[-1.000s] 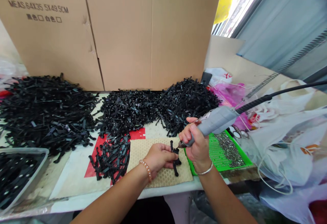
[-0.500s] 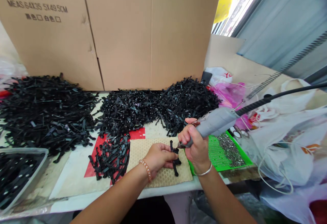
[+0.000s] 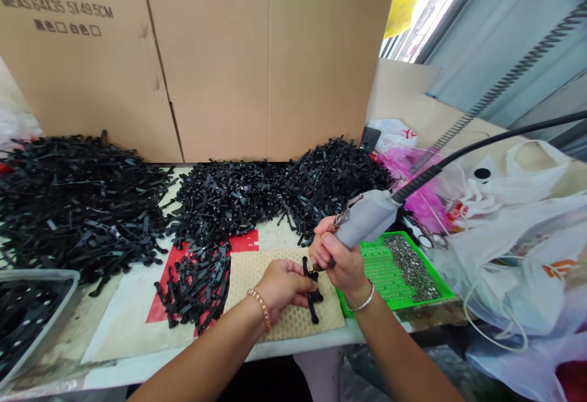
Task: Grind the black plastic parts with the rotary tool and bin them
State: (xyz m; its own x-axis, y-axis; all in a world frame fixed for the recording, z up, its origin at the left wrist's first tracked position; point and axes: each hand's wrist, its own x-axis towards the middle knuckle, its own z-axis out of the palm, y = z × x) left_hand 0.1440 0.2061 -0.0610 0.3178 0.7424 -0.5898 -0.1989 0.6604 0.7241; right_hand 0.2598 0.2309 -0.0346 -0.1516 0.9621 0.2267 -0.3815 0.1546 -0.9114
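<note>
My left hand [image 3: 287, 286] pinches a small black plastic part [image 3: 313, 311] with long narrow arms, just above a beige honeycomb-patterned mat [image 3: 257, 261]. Wrapped in my right hand [image 3: 338, 259] is a grey electric screwdriver [image 3: 369, 215], held at a slant with its black cable running up to the right. The screwdriver's tip is at the upper side of the black part; whether it is seated on a screw is too small to tell. To the right of that hand lies a green tray [image 3: 380, 267] with many small metal screws [image 3: 413, 267].
Heaps of black parts [image 3: 77, 200] spread along the back, with a smaller pile [image 3: 197, 286] on a red sheet [image 3: 158, 304]. A clear bin [image 3: 68, 282] stands at left. Behind rises a cardboard box [image 3: 220, 59]. A coil spring [image 3: 495, 90] and plastic bags [image 3: 518, 237] occupy the right.
My right hand has brought the screwdriver left and slightly down, closer to the black part. My left hand still holds that part in nearly the same place. The view has shifted a little.
</note>
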